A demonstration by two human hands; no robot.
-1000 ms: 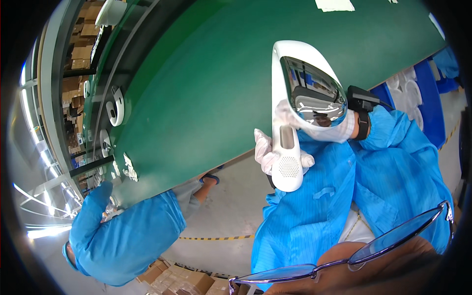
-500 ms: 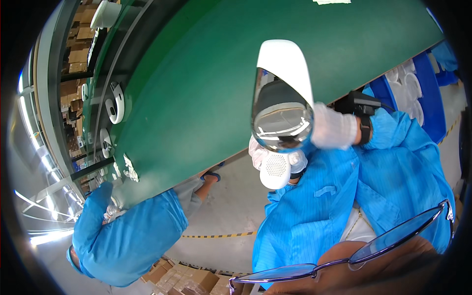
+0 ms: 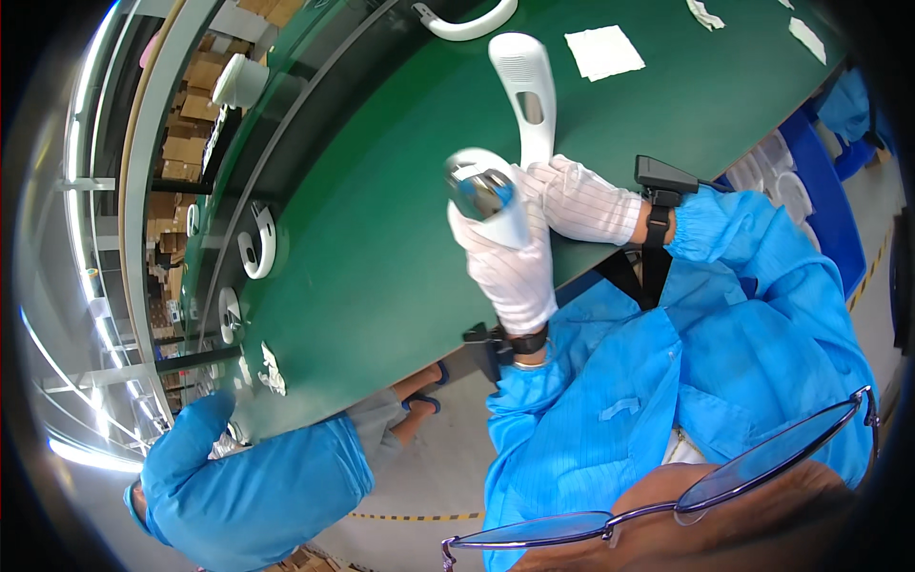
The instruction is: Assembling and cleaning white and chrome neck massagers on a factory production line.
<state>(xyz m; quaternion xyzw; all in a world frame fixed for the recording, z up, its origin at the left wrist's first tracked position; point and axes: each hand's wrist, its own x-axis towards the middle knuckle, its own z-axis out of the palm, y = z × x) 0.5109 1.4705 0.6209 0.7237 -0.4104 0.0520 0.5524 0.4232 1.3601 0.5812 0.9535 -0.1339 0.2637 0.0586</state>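
My gloved left hand is wrapped round a white plastic housing with a shiny, mirror-like face. A long white handle-like part, with fine ribs and an oval window, points up and away from my hands. My gloved right hand has its fingers closed at the lower end of that part, touching my left hand. Whether the housing and the handle-like part are one piece is hidden by my fingers. Both hands are above the near edge of the green work surface.
A white cloth lies beyond my hands. White curved pieces line the far left side, and another lies at the top. A blue bin holds translucent white parts at the right. A person in blue bends over the surface at left.
The shiny-faced piece has turned and moved left, and the long ribbed part now shows. My left hand has come up over the surface; my right hand has moved left beside it.
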